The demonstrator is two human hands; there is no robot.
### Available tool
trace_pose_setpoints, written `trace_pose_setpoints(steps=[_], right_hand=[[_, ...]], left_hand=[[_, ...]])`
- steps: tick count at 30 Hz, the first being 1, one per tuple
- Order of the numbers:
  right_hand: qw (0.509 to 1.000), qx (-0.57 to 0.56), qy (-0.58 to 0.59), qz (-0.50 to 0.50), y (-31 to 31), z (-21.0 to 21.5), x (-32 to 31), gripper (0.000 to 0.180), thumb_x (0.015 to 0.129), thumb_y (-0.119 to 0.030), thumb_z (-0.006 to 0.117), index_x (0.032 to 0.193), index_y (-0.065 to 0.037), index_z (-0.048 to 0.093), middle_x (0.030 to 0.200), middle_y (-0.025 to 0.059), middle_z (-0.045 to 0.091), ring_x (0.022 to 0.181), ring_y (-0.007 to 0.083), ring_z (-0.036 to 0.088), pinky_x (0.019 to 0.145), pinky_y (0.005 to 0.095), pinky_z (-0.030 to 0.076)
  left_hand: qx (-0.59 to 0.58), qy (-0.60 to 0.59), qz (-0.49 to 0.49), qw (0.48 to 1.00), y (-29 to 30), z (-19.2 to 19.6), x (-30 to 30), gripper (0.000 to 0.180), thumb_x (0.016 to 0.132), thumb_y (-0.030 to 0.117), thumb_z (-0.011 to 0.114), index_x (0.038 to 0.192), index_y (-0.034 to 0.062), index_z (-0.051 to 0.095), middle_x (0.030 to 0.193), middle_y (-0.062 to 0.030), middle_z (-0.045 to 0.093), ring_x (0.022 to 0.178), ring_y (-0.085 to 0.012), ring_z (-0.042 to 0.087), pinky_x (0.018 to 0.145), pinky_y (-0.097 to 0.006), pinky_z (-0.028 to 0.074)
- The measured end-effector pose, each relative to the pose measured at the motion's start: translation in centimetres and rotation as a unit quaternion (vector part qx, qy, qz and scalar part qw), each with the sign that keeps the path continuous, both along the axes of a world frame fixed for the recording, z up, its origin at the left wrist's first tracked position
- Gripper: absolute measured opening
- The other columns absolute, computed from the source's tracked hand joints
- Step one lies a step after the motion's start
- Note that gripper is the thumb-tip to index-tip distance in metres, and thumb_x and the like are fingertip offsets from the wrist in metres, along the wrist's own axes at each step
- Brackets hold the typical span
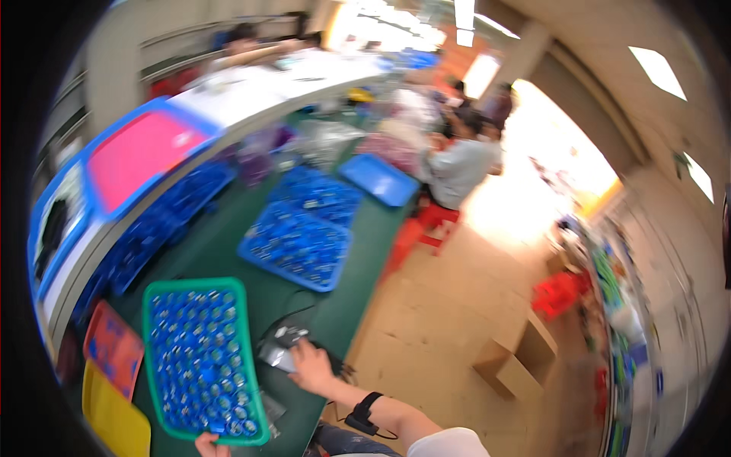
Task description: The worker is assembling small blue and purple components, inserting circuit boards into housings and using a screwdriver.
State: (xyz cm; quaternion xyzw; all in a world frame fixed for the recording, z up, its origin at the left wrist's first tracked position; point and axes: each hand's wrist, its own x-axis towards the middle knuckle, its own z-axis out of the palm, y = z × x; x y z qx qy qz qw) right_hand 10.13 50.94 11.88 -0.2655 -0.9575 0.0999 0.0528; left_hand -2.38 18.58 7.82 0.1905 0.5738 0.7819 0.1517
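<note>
My left hand (pixel 207 444) grips the near edge of a green tray (pixel 204 361) at the bottom of the view; the tray holds several small blue parts in rows. My right hand (pixel 311 365) rests on the green table (pixel 228 259) just right of the tray, on a small grey and silver object (pixel 280 352) beside a black cable (pixel 293 312). A dark band sits on my right wrist. The picture is blurred by motion.
Blue trays (pixel 297 244) of small parts fill the table ahead, with a flat blue lid (pixel 378 179) further back. Orange and yellow trays (pixel 113 381) lie at lower left. A seated person (pixel 461 164) on a red stool works at the far end. Cardboard boxes (pixel 518 354) and a red crate stand on the floor at right.
</note>
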Motion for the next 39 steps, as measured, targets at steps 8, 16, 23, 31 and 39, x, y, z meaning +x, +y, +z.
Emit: trace_pose_setpoints(steps=[8, 16, 23, 31, 39], right_hand=[[0.981, -0.155, -0.036, -0.109, -5.4, 3.7, 0.9, 0.061, 0.066, -0.023, 0.070, 0.114, 0.003, 0.042, 0.126, 0.0249, 0.036, 0.113, 0.0368, 0.040, 0.086, 0.0437, 0.038], [0.991, 0.012, -0.133, 0.027, -5.1, -1.9, 2.7, 0.038, 0.071, -0.024, 0.062, 0.105, -0.007, 0.062, 0.127, 0.0197, 0.042, 0.125, 0.0395, 0.027, 0.091, 0.0532, 0.035], [0.989, -0.034, -0.119, 0.080, -3.7, -3.8, 2.2, 0.034, 0.070, -0.023, 0.062, 0.100, -0.009, 0.064, 0.127, 0.0172, 0.043, 0.126, 0.0389, 0.026, 0.090, 0.0498, 0.035], [0.981, -0.098, -0.078, 0.148, -1.8, -3.9, 3.7, 0.054, 0.065, -0.020, 0.065, 0.115, -0.004, 0.055, 0.135, 0.0247, 0.032, 0.128, 0.0393, 0.024, 0.095, 0.0480, 0.035], [0.964, -0.260, 0.023, 0.051, 0.4, -3.7, 4.6, 0.056, 0.063, -0.009, 0.063, 0.114, 0.009, 0.047, 0.132, 0.0318, 0.027, 0.120, 0.0384, 0.034, 0.092, 0.0394, 0.041]], left_hand=[[-0.155, 0.069, -0.036, 0.985, 1.2, 19.0, 1.1, 0.020, 0.078, 0.004, 0.060, 0.094, -0.0066, 0.054, 0.100, -0.0183, 0.057, 0.082, -0.0274, 0.053, 0.076, -0.036, 0.043], [-0.153, 0.114, -0.067, 0.979, 6.0, 16.9, 3.3, 0.029, 0.079, 0.008, 0.062, 0.102, -0.0057, 0.054, 0.103, -0.0195, 0.056, 0.096, -0.0257, 0.052, 0.084, -0.038, 0.042], [-0.125, 0.144, -0.141, 0.972, 12.2, 16.1, 2.1, 0.027, 0.076, 0.008, 0.062, 0.099, -0.0036, 0.053, 0.101, -0.0178, 0.056, 0.095, -0.0249, 0.052, 0.085, -0.038, 0.042], [-0.087, 0.146, -0.219, 0.961, 19.1, 11.6, -0.4, 0.026, 0.074, 0.008, 0.062, 0.096, -0.0011, 0.053, 0.099, -0.0160, 0.056, 0.094, -0.0240, 0.052, 0.085, -0.037, 0.043], [-0.042, 0.126, -0.287, 0.949, 25.4, 5.9, -2.3, 0.025, 0.071, 0.008, 0.062, 0.093, 0.0013, 0.052, 0.097, -0.0141, 0.056, 0.093, -0.0230, 0.052, 0.086, -0.037, 0.043]])
